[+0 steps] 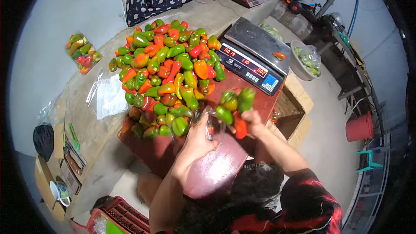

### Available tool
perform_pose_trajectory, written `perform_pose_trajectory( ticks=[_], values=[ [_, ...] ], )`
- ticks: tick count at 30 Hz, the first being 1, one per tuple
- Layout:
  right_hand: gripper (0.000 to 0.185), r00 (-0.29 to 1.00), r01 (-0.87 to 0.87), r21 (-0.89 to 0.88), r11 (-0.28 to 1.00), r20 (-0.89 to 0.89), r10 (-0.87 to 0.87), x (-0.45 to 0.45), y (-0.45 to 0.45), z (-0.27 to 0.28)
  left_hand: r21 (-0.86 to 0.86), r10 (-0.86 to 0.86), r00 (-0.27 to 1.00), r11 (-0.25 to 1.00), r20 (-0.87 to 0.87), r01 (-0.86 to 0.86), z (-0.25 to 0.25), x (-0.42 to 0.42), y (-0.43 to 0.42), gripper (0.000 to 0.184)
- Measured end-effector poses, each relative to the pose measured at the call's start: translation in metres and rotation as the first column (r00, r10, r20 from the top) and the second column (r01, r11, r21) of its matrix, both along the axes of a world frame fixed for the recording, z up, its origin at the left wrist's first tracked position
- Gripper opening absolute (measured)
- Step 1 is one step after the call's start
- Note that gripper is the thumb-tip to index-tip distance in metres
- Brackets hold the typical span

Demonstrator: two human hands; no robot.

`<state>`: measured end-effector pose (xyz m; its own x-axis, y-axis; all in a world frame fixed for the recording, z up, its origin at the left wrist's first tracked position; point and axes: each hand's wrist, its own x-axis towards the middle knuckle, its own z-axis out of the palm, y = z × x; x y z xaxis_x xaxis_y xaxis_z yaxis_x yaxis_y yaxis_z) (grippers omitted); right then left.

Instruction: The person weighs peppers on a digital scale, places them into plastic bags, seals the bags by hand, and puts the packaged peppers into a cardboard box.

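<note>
A large heap of green, red and orange peppers [167, 67] covers the far left of the red table [216, 164]. My left hand [201, 141] is closed on a clear plastic bag [216, 125] at the near edge of the heap. Just to its right, my right hand [253, 123] grips several peppers [236, 104], green ones and a red one, slightly blurred by motion. Beyond my hands stands a digital scale [247, 65] with lit red digits. One small orange pepper [279, 55] lies on its metal plate.
A filled bag of peppers [82, 53] and white plastic bags [110, 95] lie on the concrete counter at left. An open cardboard box [290, 110] stands right of the table, near a white tub of green vegetables [305, 63]. A red crate [121, 216] sits at lower left.
</note>
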<state>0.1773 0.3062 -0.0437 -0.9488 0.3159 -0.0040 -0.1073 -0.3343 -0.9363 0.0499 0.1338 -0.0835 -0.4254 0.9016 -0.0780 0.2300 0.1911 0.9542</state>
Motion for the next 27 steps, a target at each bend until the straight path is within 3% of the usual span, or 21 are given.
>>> perform_pose_trajectory(
  ticks=[1, 3, 4, 6, 7, 9, 11, 12, 13, 15, 16, 17, 19, 21, 22, 23, 25, 27],
  values=[
    [0.08, 0.998, 0.054, 0.129, 0.99, 0.034, -0.058, 0.002, -0.012, -0.003, 0.013, 0.0, 1.0, 1.0, -0.006, 0.001, 0.007, 0.003, -0.002, 0.099],
    [0.079, 0.998, -0.056, 0.384, 0.922, 0.014, 0.054, 0.001, -0.02, -0.007, 0.17, 0.044, 0.998, 0.985, -0.04, -0.036, 0.021, 0.006, -0.003, 0.105],
    [0.077, 0.999, -0.042, 0.451, 0.892, 0.018, 0.038, 0.001, -0.028, -0.01, 0.125, 0.037, 0.987, 0.99, 0.157, -0.058, 0.016, 0.009, -0.004, 0.105],
    [0.074, 0.993, -0.107, 0.561, 0.821, 0.102, 0.06, 0.007, -0.032, -0.003, 0.161, 0.054, 0.993, 0.984, 0.106, -0.071, 0.018, 0.012, -0.009, 0.105],
    [0.072, 0.979, -0.178, 0.647, 0.742, 0.194, 0.066, 0.01, -0.036, 0.003, 0.137, 0.05, 0.984, 0.988, 0.169, -0.074, 0.023, 0.014, -0.013, 0.104],
    [0.068, 0.974, -0.186, 0.664, 0.724, 0.22, 0.049, 0.012, -0.042, 0.019, 0.12, 0.05, 0.972, 0.99, 0.228, -0.079, 0.025, 0.02, -0.018, 0.103],
    [0.065, 0.804, -0.505, 0.652, 0.566, 0.593, 0.034, 0.011, -0.04, 0.043, 0.158, 0.064, 0.996, 0.985, 0.06, -0.073, 0.009, 0.024, -0.013, 0.098],
    [0.064, 0.807, -0.506, 0.698, 0.506, 0.59, -0.008, 0.012, -0.042, 0.05, 0.171, 0.07, 0.998, 0.983, 0.002, -0.07, 0.004, 0.026, -0.011, 0.097],
    [0.064, 0.81, -0.5, 0.703, 0.505, 0.586, -0.013, 0.011, -0.049, 0.07, 0.289, 0.194, 0.929, 0.952, -0.314, -0.1, 0.008, 0.028, -0.011, 0.09],
    [0.063, 0.66, -0.685, 0.638, 0.353, 0.748, -0.072, 0.009, -0.055, 0.11, 0.411, 0.327, 0.748, 0.908, -0.578, -0.08, 0.02, 0.032, -0.012, 0.085],
    [0.062, 0.661, -0.697, 0.653, 0.298, 0.745, -0.088, 0.01, -0.051, 0.115, 0.394, 0.275, 0.868, 0.913, -0.414, -0.102, 0.048, 0.035, -0.019, 0.086],
    [0.062, 0.752, -0.605, 0.736, 0.303, 0.654, -0.087, 0.017, -0.052, 0.122, 0.373, 0.219, 0.948, 0.92, -0.23, -0.122, 0.066, 0.038, -0.023, 0.089],
    [0.065, 0.828, -0.522, 0.795, 0.309, 0.559, -0.036, 0.024, -0.049, 0.127, 0.397, 0.221, 0.967, 0.905, -0.128, -0.154, 0.084, 0.043, -0.026, 0.086],
    [0.067, 0.761, -0.603, 0.754, 0.26, 0.641, -0.096, 0.017, -0.042, 0.115, 0.169, 0.104, 0.981, 0.977, 0.164, -0.132, 0.105, 0.045, -0.032, 0.079],
    [0.068, 0.68, -0.683, 0.697, 0.218, 0.716, -0.158, 0.012, -0.041, 0.113, 0.28, 0.175, 0.964, 0.932, 0.202, -0.228, 0.087, 0.046, -0.023, 0.071],
    [0.071, 0.646, -0.713, 0.66, 0.237, 0.75, -0.142, 0.009, -0.038, 0.113, 0.219, 0.137, 0.962, 0.957, 0.237, -0.19, 0.069, 0.042, -0.019, 0.065],
    [0.067, 0.738, -0.64, 0.74, 0.205, 0.667, -0.106, 0.013, -0.041, 0.127, 0.288, 0.173, 0.969, 0.933, 0.176, -0.218, 0.078, 0.047, -0.016, 0.06],
    [0.076, 0.745, -0.637, 0.752, 0.172, 0.657, -0.115, 0.016, -0.041, 0.15, 0.317, 0.157, 0.966, 0.923, 0.204, -0.217, 0.094, 0.049, -0.023, 0.056]
  ],
)
